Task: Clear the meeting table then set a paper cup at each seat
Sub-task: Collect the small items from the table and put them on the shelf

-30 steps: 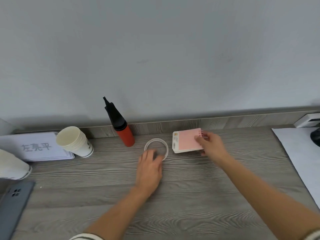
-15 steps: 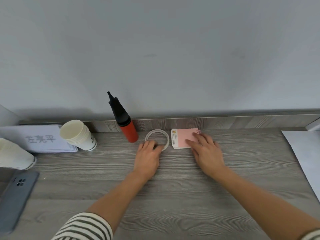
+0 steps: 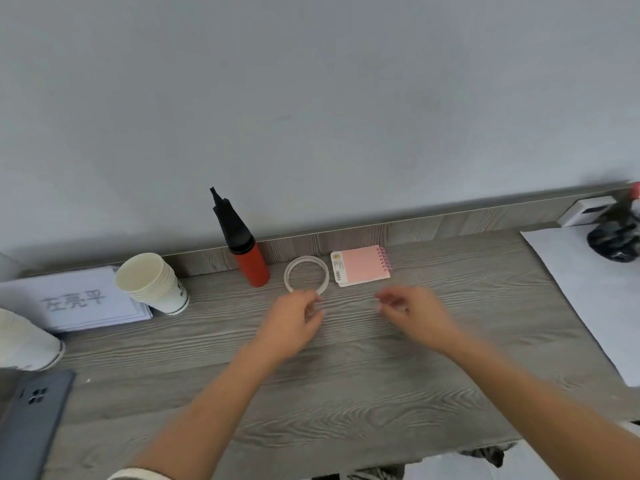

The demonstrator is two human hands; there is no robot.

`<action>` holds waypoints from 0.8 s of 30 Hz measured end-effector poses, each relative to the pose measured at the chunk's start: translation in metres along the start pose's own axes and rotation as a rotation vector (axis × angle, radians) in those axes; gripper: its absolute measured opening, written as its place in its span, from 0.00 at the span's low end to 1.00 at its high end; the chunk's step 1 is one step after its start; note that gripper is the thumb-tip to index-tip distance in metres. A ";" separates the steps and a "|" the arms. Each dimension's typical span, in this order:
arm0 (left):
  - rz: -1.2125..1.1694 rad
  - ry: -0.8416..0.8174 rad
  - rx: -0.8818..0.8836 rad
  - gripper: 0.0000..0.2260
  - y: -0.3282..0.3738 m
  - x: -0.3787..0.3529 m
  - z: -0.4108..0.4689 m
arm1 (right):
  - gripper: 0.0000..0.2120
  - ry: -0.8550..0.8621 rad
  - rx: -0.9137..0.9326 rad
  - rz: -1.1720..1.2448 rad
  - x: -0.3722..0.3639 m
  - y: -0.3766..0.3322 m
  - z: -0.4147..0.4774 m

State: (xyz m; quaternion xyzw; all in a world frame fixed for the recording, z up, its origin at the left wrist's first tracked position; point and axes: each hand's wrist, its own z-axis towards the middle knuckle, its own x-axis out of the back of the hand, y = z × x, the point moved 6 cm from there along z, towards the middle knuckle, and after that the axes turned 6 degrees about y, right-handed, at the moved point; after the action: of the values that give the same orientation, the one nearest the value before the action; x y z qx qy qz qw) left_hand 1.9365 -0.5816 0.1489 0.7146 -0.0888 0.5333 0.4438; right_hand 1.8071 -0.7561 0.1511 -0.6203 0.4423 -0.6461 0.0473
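Note:
A stack of white paper cups (image 3: 152, 285) lies tilted at the back left of the grey wood table (image 3: 346, 393). Against the back edge sit a red and black hand pump (image 3: 246, 249), a clear tape ring (image 3: 306, 274) and a pink spiral notepad (image 3: 362, 266). My left hand (image 3: 294, 322) hovers just in front of the tape ring, fingers loosely curled, holding nothing. My right hand (image 3: 414, 311) hovers in front of the notepad, apart from it, fingers spread and empty. Both hands are blurred.
A name card stack (image 3: 76, 299) lies at the far left behind another white cup (image 3: 24, 341). A grey phone (image 3: 27, 424) rests at the near left edge. A white sheet (image 3: 588, 299), a black bag (image 3: 616, 240) and a white box (image 3: 585, 209) sit at the right.
Both hands have pulled back toward me, off the tape ring and the notepad, which now lie side by side against the back edge.

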 end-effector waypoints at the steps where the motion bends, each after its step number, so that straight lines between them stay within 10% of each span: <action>1: -0.084 -0.062 0.018 0.12 0.002 -0.001 -0.008 | 0.15 -0.029 -0.054 0.109 0.003 0.002 -0.018; 9: -0.460 -0.463 0.067 0.05 0.052 -0.049 -0.080 | 0.11 0.103 -0.419 0.420 0.023 0.053 -0.198; 24: -0.202 -0.909 -0.320 0.05 0.281 -0.211 -0.195 | 0.10 0.626 -0.966 0.613 0.053 0.203 -0.506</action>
State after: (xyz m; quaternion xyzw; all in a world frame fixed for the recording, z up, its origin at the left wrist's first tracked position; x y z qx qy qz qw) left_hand 1.5468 -0.6792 0.1303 0.8030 -0.2846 0.1014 0.5138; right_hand 1.2696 -0.6519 0.1444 -0.1999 0.8327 -0.4817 -0.1857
